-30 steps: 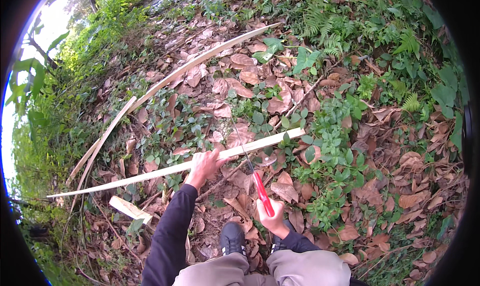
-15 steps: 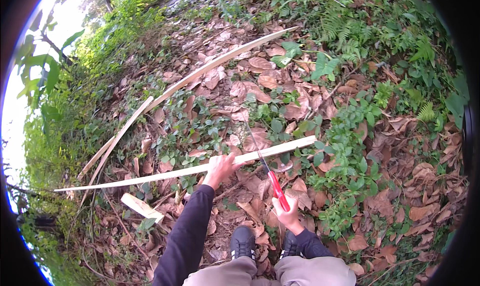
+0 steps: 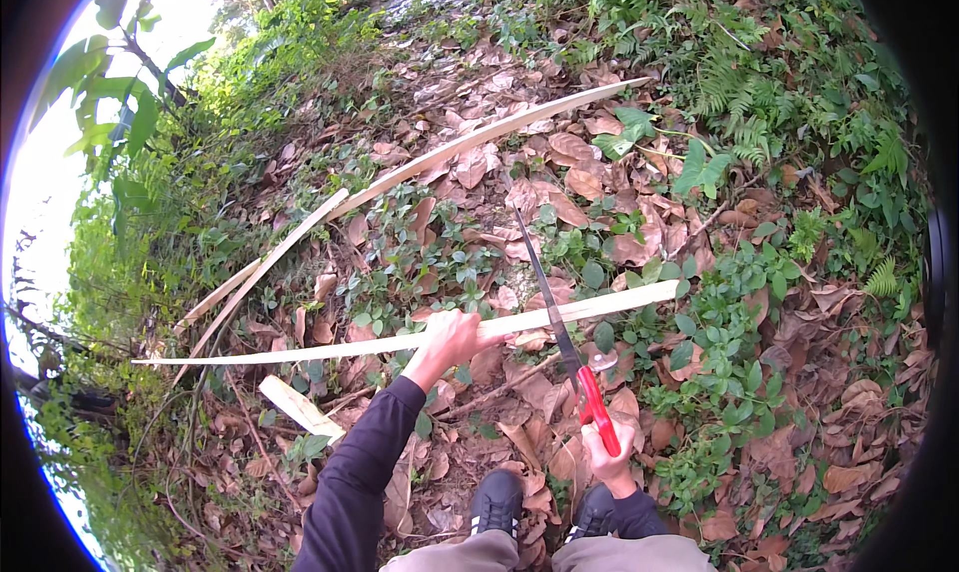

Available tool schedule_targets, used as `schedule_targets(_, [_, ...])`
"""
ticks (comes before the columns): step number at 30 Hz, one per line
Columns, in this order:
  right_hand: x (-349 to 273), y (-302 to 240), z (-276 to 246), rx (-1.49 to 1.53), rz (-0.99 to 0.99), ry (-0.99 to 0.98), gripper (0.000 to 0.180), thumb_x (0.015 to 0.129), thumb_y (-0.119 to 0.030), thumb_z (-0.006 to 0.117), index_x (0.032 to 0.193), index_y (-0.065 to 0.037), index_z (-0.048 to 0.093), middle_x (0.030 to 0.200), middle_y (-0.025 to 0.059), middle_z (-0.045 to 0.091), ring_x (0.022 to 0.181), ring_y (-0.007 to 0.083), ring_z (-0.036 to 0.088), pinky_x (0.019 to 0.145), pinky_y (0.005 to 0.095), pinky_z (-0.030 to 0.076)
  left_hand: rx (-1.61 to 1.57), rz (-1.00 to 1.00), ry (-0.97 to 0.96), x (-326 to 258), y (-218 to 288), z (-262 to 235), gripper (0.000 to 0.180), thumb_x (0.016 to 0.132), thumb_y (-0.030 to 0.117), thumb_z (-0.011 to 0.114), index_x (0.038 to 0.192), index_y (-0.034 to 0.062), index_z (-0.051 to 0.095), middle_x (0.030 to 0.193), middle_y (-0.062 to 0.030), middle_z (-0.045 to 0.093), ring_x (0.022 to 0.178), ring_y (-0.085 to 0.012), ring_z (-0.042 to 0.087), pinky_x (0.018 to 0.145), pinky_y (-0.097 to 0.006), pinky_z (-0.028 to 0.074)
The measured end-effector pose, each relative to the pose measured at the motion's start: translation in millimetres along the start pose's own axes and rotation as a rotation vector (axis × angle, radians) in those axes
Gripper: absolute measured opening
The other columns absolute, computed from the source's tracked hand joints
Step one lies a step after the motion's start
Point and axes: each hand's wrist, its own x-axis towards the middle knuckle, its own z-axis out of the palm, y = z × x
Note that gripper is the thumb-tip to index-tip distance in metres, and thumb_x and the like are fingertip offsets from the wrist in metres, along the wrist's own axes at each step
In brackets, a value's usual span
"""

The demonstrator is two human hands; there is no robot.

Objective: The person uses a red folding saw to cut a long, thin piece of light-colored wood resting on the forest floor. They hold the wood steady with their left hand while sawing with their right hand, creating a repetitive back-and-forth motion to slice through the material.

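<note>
A long, pale wooden strip point(image 3: 330, 349) runs across in front of me, its right part raised over leaves and low plants. My left hand point(image 3: 449, 342) grips it right of its middle, fingers wrapped round the wood. In my right hand point(image 3: 610, 450) is the red handle of a hand saw point(image 3: 561, 338). The saw's dark, narrow blade lies across the strip to the right of my left hand, its tip pointing forward and slightly left. Whether the teeth have cut into the wood cannot be made out.
Beyond lies another long wooden strip point(image 3: 479, 137), with a shorter strip point(image 3: 265, 262) crossing its left part. A short wood offcut point(image 3: 300, 409) rests left of my left forearm. Dry brown leaves point(image 3: 849, 392) and green plants cover the ground around my shoes point(image 3: 496, 502).
The whole view has shifted, so the strips appear further right. The saw has drawn back toward me a little, with more of its blade now on my side of the strip.
</note>
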Motion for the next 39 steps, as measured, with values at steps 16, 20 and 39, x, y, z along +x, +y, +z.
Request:
schedule_targets(16, [-24, 49, 3, 0.347, 0.235, -0.036, 0.027, 0.09, 0.001, 0.06, 0.071, -0.007, 0.043, 0.055, -0.0032, 0.041, 0.042, 0.0051, 0.038, 0.039, 0.0242, 0.029, -0.134, 0.158, 0.136, -58, -21, 63, 0.07, 0.09, 0.071, 0.052, 0.087, 0.0017, 0.062, 0.082, -0.0181, 0.065, 0.072, -0.0358, 0.068, 0.061, -0.048, 0.053])
schedule_targets(20, [-22, 50, -10, 0.331, 0.255, -0.077, 0.025, 0.09, 0.001, 0.061, 0.074, -0.008, 0.045, 0.056, -0.0033, 0.043, 0.043, 0.0054, 0.04, 0.039, 0.0239, 0.03, -0.226, 0.133, 0.13, -64, -36, 42, 0.068, 0.094, 0.069, 0.048, 0.092, 0.0038, 0.067, 0.089, -0.0152, 0.066, 0.076, -0.0345, 0.068, 0.065, -0.047, 0.054])
schedule_targets(39, [-4, 16, -16, 0.319, 0.626, -0.395, 0.023, 0.099, -0.022, 0.063, 0.087, -0.004, 0.067, 0.08, 0.0037, 0.07, 0.071, 0.0116, 0.068, 0.059, 0.0245, 0.049, -0.244, -0.146, -0.1, -62, -85, 35, 0.069, 0.095, 0.067, 0.046, 0.081, 0.0059, 0.075, 0.067, -0.0187, 0.067, 0.074, -0.0386, 0.068, 0.074, -0.048, 0.053])
